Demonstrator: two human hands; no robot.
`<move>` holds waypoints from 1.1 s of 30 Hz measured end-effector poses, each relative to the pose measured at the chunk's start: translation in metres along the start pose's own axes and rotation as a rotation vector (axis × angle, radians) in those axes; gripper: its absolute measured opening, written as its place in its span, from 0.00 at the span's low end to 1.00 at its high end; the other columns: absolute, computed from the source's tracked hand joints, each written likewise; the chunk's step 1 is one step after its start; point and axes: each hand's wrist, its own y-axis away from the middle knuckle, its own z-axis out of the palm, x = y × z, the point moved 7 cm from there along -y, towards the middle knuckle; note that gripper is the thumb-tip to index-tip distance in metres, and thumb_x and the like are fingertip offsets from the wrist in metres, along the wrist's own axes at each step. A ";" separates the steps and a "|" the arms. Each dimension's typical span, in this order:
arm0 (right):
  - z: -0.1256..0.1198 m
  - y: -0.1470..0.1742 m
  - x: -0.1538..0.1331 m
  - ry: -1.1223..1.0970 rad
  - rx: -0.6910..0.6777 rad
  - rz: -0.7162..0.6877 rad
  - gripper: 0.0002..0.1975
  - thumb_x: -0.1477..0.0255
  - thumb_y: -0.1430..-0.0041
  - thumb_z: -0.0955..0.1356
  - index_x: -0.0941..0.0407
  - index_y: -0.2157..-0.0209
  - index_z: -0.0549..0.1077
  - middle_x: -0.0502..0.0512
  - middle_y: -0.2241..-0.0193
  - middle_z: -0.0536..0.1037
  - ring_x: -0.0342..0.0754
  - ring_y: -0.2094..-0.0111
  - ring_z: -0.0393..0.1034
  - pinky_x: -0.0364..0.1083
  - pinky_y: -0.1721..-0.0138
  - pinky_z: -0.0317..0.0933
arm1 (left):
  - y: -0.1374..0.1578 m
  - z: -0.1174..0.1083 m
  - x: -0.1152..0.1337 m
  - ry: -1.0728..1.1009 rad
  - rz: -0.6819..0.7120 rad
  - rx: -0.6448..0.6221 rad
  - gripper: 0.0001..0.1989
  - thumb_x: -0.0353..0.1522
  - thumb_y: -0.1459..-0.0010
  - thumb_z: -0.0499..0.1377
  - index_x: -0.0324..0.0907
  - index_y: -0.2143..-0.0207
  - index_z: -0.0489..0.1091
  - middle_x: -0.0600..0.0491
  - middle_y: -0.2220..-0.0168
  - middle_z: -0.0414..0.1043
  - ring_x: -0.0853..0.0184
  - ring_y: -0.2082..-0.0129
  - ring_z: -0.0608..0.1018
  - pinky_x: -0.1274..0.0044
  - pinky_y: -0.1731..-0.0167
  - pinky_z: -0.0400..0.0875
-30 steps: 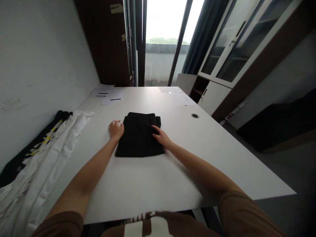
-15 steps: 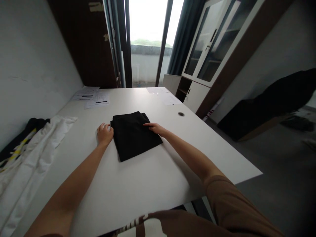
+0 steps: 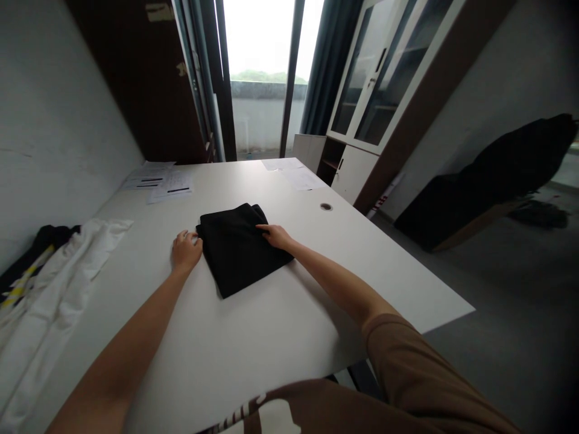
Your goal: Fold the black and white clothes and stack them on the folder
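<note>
A folded black cloth [image 3: 239,250], its layers showing at the back and left edges, lies flat on the white table [image 3: 280,337]. My left hand [image 3: 186,250] rests at the cloth's left edge, fingers bent and slightly apart, with nothing visible in them. On the right part of the cloth lies my right hand [image 3: 275,235]. Its index finger stretches left across the fabric, while the other fingers are partly hidden beneath the hand.
White fabric [image 3: 76,259] and a dark garment with yellow marks [image 3: 31,271] are heaped at the left. Papers with pens [image 3: 169,184] lie at the back left, more sheets [image 3: 298,178] at the back right. A round cable hole [image 3: 326,207] sits near the right edge.
The whole view has shifted slightly. Both hands keep nearly the same places at the folded black cloth, which looks unchanged.
</note>
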 end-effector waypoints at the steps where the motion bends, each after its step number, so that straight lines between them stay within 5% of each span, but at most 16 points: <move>1: -0.004 -0.001 0.004 0.007 0.007 -0.008 0.27 0.75 0.32 0.66 0.44 0.35 0.69 0.46 0.41 0.76 0.55 0.41 0.71 0.51 0.38 0.64 | 0.000 0.000 0.001 -0.003 0.006 -0.004 0.18 0.37 0.35 0.53 0.42 0.49 0.76 0.42 0.37 0.65 0.51 0.37 0.67 0.63 0.34 0.59; 8: -0.053 -0.016 0.049 0.096 0.039 -0.006 0.28 0.75 0.33 0.65 0.43 0.34 0.69 0.45 0.41 0.76 0.55 0.41 0.71 0.52 0.37 0.63 | 0.001 0.002 0.007 -0.009 0.049 -0.024 0.19 0.38 0.36 0.54 0.41 0.49 0.75 0.42 0.37 0.65 0.51 0.38 0.68 0.65 0.34 0.61; 18: -0.162 0.004 0.189 0.444 0.134 0.275 0.26 0.73 0.30 0.64 0.48 0.33 0.68 0.56 0.39 0.74 0.59 0.42 0.70 0.54 0.41 0.63 | 0.003 0.010 0.012 -0.110 0.149 -0.036 0.19 0.37 0.36 0.54 0.40 0.47 0.75 0.42 0.37 0.64 0.50 0.39 0.69 0.63 0.35 0.61; 24: -0.209 0.005 0.246 0.621 0.104 0.353 0.28 0.74 0.31 0.62 0.44 0.32 0.66 0.56 0.38 0.71 0.59 0.44 0.72 0.55 0.44 0.66 | 0.007 0.009 0.019 -0.159 0.248 0.003 0.20 0.37 0.35 0.53 0.37 0.48 0.75 0.39 0.37 0.64 0.50 0.40 0.69 0.62 0.36 0.63; 29: -0.222 0.013 0.256 0.688 0.176 0.374 0.28 0.75 0.31 0.63 0.48 0.31 0.64 0.61 0.29 0.56 0.62 0.37 0.63 0.59 0.42 0.62 | 0.008 0.008 0.020 -0.171 0.245 0.007 0.20 0.37 0.35 0.52 0.37 0.48 0.76 0.39 0.37 0.64 0.50 0.40 0.69 0.63 0.36 0.63; 33: -0.187 0.016 0.226 0.665 0.247 0.327 0.22 0.66 0.30 0.65 0.54 0.37 0.71 0.64 0.28 0.52 0.65 0.32 0.51 0.62 0.37 0.56 | 0.008 0.007 0.020 -0.155 0.245 0.008 0.19 0.36 0.35 0.53 0.37 0.48 0.75 0.39 0.37 0.64 0.50 0.40 0.69 0.62 0.36 0.63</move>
